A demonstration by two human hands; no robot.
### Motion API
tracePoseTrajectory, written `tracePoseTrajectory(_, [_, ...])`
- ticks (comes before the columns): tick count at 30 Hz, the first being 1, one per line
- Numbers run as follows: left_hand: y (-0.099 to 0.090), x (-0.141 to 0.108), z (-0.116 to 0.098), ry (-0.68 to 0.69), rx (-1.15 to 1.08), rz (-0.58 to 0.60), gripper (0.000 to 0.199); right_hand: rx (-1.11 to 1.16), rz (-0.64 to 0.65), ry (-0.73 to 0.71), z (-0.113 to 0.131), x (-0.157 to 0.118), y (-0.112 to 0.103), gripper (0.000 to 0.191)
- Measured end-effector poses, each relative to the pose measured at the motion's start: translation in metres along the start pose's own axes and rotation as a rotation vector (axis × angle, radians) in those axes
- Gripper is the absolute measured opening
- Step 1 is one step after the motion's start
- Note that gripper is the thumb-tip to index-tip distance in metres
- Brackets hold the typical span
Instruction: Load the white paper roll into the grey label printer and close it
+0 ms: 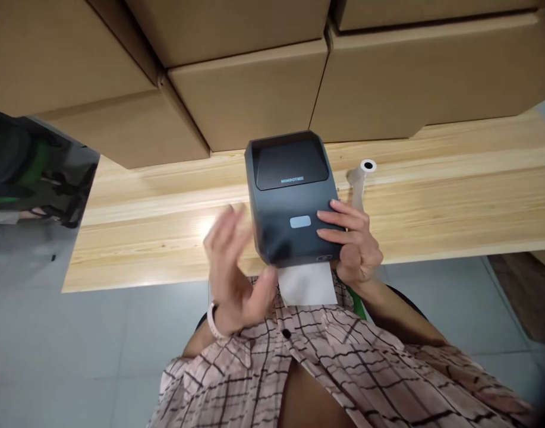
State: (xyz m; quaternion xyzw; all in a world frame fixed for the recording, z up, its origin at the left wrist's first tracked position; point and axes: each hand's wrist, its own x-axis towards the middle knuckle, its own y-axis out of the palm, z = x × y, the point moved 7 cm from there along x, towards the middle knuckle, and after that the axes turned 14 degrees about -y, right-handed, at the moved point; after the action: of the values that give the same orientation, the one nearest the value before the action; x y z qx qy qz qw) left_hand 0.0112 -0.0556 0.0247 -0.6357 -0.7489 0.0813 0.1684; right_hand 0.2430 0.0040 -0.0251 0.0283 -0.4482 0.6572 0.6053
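Note:
A dark blue-grey label printer stands on the wooden table near its front edge, with a glossy black lid and a light button. Out of its front edge hangs a piece of white paper. My right hand rests on the printer's right front corner, fingers spread over the top and the thumb tucked at the front. Slightly blurred, my left hand is raised beside the left front corner, its fingers apart and nothing in it. Whether it touches the printer is unclear.
Large cardboard boxes are stacked along the back of the wooden table. A small white roll with a translucent strip lies right of the printer. Dark and green objects stand on the floor at left.

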Motion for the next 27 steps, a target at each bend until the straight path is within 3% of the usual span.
tracePoseTrajectory(1, [0.002, 0.009, 0.005, -0.029, -0.013, -0.066, 0.085, -0.008, 0.000, 0.012, 0.001, 0.000, 0.001, 0.039])
tracePoseTrajectory(4, [0.030, 0.030, 0.019, -0.183, -0.108, 0.104, 0.096, 0.050, -0.002, -0.019, 0.012, 0.012, -0.004, 0.029])
tracePoseTrajectory(6, [0.041, 0.033, 0.022, -0.241, -0.159, 0.181, 0.095, 0.124, -0.021, -0.013, 0.018, 0.022, -0.010, 0.034])
tracePoseTrajectory(10, [0.041, 0.030, 0.019, -0.226, -0.168, 0.128, 0.093, 0.240, -0.060, 0.068, 0.018, 0.026, -0.007, 0.059])
tracePoseTrajectory(15, [0.039, 0.026, 0.025, -0.177, -0.214, 0.082, 0.089, 0.375, -0.262, -0.148, 0.024, 0.023, -0.002, 0.049])
tracePoseTrajectory(18, [0.024, 0.006, 0.030, -0.066, -0.127, -0.131, 0.087, 0.376, -0.320, -0.174, 0.021, 0.022, -0.001, 0.044])
tracePoseTrajectory(20, [0.009, -0.015, 0.030, -0.001, -0.080, -0.323, 0.061, 0.390, -0.317, -0.168, 0.020, 0.023, 0.000, 0.041])
tracePoseTrajectory(21, [0.006, -0.024, 0.032, -0.014, -0.076, -0.335, 0.037, 0.394, -0.316, -0.174, 0.020, 0.023, 0.000, 0.039])
tracePoseTrajectory(22, [0.008, -0.028, 0.035, -0.077, -0.080, -0.266, 0.017, 0.389, -0.313, -0.182, 0.020, 0.023, 0.000, 0.037])
tracePoseTrajectory(25, [0.036, -0.036, 0.051, -0.461, -0.183, 0.194, 0.049, 0.335, -0.306, -0.193, 0.022, 0.023, -0.001, 0.032])
tracePoseTrajectory(27, [0.056, -0.043, 0.055, -0.681, -0.327, 0.454, 0.057, 0.304, -0.300, -0.187, 0.022, 0.023, -0.001, 0.030])
